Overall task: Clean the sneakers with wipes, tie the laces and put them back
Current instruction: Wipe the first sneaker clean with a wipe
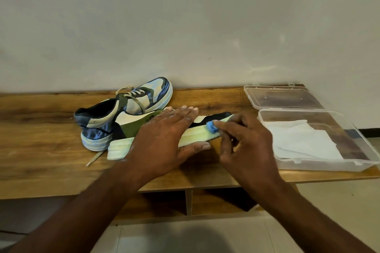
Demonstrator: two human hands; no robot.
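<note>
Two sneakers lie on the wooden table (41,129). The near sneaker (131,127), green, white and black with a pale sole, lies on its side with the sole toward me. My left hand (162,139) lies across its middle, fingers over the upper and thumb under the sole edge, holding it down. My right hand (244,141) pinches a small crumpled blue wipe (211,127) against the sole near the toe. The far sneaker (144,96), blue and white, stands behind it, its laces (135,98) loose.
A clear plastic box (349,139) with its lid (281,96) open stands at the table's right end and holds white wipes (304,141). A loose lace end (94,158) trails toward the front edge. A wall rises directly behind. Shelf compartments sit under the table.
</note>
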